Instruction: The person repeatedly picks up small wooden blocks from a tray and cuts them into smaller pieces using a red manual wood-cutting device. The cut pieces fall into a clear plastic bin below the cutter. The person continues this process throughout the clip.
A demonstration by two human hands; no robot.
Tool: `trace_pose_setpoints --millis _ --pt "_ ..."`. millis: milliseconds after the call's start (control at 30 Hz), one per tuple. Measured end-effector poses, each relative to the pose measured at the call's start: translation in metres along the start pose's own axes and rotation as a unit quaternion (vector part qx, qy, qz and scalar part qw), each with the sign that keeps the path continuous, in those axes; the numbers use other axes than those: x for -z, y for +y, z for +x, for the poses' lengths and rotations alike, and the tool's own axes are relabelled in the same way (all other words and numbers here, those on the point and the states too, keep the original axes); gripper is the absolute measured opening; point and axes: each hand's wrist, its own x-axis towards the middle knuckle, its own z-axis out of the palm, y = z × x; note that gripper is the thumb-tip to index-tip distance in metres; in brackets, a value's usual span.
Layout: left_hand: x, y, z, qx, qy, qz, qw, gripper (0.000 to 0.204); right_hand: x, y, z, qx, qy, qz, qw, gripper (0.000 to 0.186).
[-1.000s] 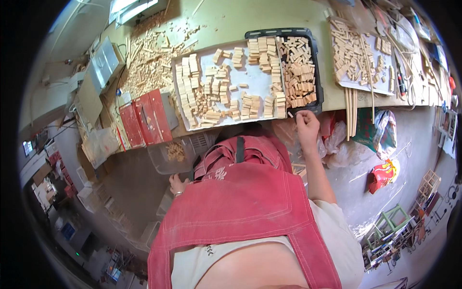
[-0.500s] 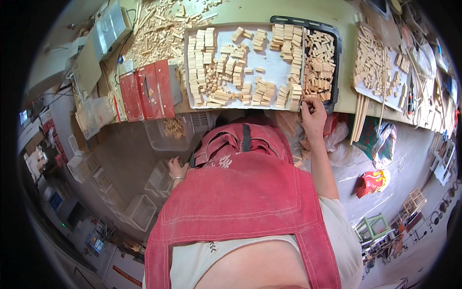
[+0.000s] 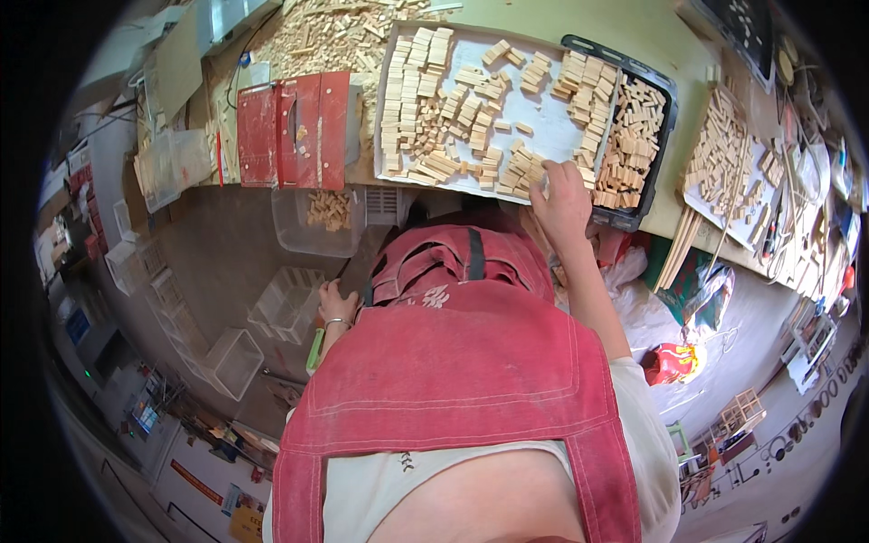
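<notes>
My right hand point(image 3: 561, 201) is over the front edge of a shallow white-lined tray point(image 3: 554, 110), its thumb and fingers bent together among small wooden blocks point(image 3: 520, 172). Whatever is between the fingertips is hidden by the hand. Light wooden blocks stand in rows and clusters along the tray's left and right sides, with looser ones in the middle. Down by my left hip, my left hand point(image 3: 337, 304) hangs with its fingers loosely apart and nothing visible in them.
A black crate point(image 3: 665, 136) of blocks adjoins the tray's right side. Farther right, another tray point(image 3: 751, 195) holds more blocks beside long wooden sticks point(image 3: 683, 249). Left stand a red metal box point(image 3: 312, 131) and scattered wood pieces. Below the table edge is a clear plastic bin point(image 3: 294, 213) of blocks.
My right hand has moved left along the tray's front edge, from beside the crate to the front blocks. The view has shifted and tilted; my left hand stays by my hip.
</notes>
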Motion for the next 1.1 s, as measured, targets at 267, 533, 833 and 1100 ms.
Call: trace_pose_setpoints --millis 267,533,833,1100 --pt "-0.011 -0.004 -0.022 0.044 -0.016 0.017 0.999 0.069 -0.024 -0.006 0.019 0.033 -0.032 -0.055 0.997 0.031" --pt "-0.013 -0.005 -0.025 0.054 -0.010 -0.009 0.998 0.070 -0.039 -0.011 0.028 0.030 -0.084 -0.150 0.985 0.028" --pt "-0.007 0.001 -0.028 0.075 -0.022 -0.029 0.997 0.070 -0.016 0.010 0.052 -0.005 -0.028 -0.104 0.994 0.030" --pt "0.001 0.011 -0.020 0.079 -0.038 -0.026 0.996 0.070 -0.008 0.023 0.094 -0.079 -0.164 -0.101 0.978 0.037"
